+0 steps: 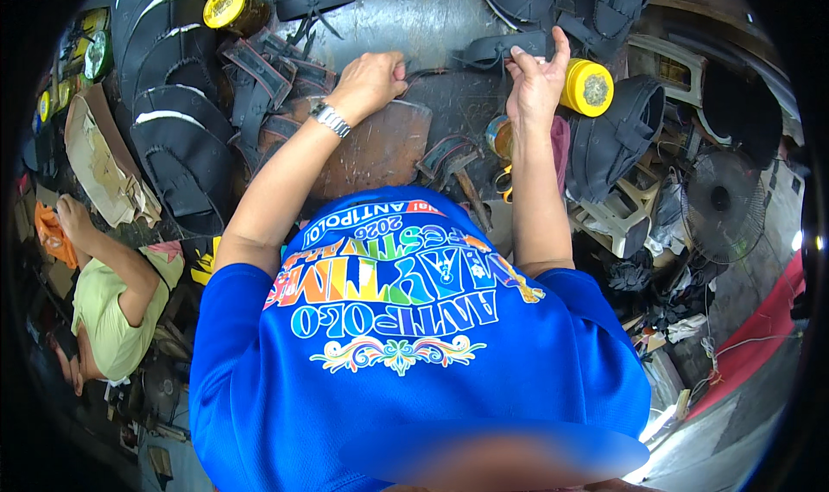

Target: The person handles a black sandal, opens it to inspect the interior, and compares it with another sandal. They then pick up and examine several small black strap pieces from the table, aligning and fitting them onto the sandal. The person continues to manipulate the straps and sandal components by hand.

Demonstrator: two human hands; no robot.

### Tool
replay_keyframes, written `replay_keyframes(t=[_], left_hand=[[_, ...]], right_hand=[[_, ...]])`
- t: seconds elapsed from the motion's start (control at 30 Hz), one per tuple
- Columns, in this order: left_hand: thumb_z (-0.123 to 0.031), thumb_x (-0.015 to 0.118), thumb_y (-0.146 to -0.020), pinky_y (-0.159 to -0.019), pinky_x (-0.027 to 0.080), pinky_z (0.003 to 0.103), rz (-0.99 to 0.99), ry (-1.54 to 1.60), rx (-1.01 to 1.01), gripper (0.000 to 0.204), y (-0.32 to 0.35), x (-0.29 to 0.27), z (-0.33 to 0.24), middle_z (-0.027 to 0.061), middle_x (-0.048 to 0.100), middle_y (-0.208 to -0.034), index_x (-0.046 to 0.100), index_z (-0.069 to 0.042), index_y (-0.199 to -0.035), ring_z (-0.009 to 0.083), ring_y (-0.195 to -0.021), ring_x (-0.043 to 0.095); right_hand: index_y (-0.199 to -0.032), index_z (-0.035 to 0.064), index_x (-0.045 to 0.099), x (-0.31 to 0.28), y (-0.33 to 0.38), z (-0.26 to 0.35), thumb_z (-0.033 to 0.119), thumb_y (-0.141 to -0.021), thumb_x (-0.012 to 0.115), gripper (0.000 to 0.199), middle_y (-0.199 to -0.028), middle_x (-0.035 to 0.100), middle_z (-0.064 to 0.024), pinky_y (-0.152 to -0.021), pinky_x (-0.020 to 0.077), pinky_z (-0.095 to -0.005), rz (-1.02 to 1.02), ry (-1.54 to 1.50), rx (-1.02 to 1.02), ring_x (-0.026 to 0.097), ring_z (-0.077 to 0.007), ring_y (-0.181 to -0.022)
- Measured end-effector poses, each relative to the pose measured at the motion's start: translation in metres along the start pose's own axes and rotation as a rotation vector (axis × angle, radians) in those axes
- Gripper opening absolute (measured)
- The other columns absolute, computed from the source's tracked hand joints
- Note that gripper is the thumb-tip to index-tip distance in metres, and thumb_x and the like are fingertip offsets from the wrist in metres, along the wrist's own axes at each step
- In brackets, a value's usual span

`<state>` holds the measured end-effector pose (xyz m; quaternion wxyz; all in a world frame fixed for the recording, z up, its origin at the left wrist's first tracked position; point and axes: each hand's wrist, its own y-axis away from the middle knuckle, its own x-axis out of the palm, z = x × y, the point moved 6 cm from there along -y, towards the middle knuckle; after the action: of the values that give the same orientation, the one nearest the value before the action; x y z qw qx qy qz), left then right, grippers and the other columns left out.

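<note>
My left hand (370,85) is over the dark worktable, just past the far edge of a scuffed brown board (376,155). Its fingers are curled together, and whatever lies in them is too small or hidden to name. My right hand (536,82) is raised, palm partly showing, index finger stretched up and thumb apart, with nothing visible in it. Close beside it stands a jar with a yellow lid (591,89). Beyond the right hand's fingertips lies a black strap piece (496,50). Black strap pieces with red edging (259,73) lie left of my left hand.
Black curved shoe parts (181,142) are stacked at left, near another yellow-lidded jar (233,9). A hammer (469,192), orange-handled scissors (503,181) and a small tin (498,136) sit nearer me. Right are a black bag-like piece (613,129) and a fan (721,203). Another person (121,293) works at left.
</note>
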<state>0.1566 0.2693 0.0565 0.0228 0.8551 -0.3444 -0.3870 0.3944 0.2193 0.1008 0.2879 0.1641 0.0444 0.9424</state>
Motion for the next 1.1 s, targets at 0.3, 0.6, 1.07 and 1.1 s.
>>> replay_keyframes(t=[0.3,0.6,1.07,1.1], left_hand=[[-0.003,0.076,-0.078,-0.081,0.052,0.046,-0.167,0.044,0.014,0.045,0.008,-0.018,0.004,0.0218,0.064,-0.103,0.055,-0.003,-0.118,0.0408,-0.090,0.066],[-0.024,0.073,-0.093,-0.096,0.048,0.030,0.019,1.052,-0.059,0.046,0.009,-0.029,-0.011,0.0042,0.063,-0.114,0.059,-0.007,-0.134,0.0145,-0.109,0.060],[-0.017,0.080,-0.080,-0.061,0.049,0.031,-0.437,0.465,-0.067,0.028,-0.070,-0.091,0.024,0.0067,0.066,-0.071,0.072,-0.008,-0.105,0.0144,-0.062,0.062],[-0.017,0.080,-0.080,-0.062,0.049,0.033,-0.455,0.393,-0.052,0.028,-0.076,-0.095,0.023,0.0073,0.066,-0.072,0.072,-0.008,-0.105,0.0170,-0.063,0.063]], right_hand=[[-0.150,0.0140,0.026,0.015,0.004,0.014,-0.013,-0.081,0.065,0.083,-0.099,0.065,-0.0074,-0.067,0.0522,-0.0245,0.085,-0.089,0.055,0.063,-0.0115,-0.077],[-0.152,0.0134,0.027,0.061,0.021,-0.016,-0.016,-0.079,0.064,0.087,-0.094,0.064,-0.0070,-0.086,0.0571,-0.0359,0.186,-0.299,0.298,0.068,-0.0181,-0.088],[-0.152,0.0112,0.027,0.100,-0.051,-0.072,-0.009,-0.084,0.068,0.081,-0.082,0.064,-0.0067,-0.071,0.0581,-0.0312,0.074,0.021,0.174,0.067,-0.0173,-0.072],[-0.153,0.0137,0.024,0.099,-0.054,-0.075,-0.009,-0.085,0.066,0.083,-0.086,0.065,-0.0110,-0.066,0.0573,-0.0292,0.059,0.050,0.185,0.067,-0.0168,-0.071]])
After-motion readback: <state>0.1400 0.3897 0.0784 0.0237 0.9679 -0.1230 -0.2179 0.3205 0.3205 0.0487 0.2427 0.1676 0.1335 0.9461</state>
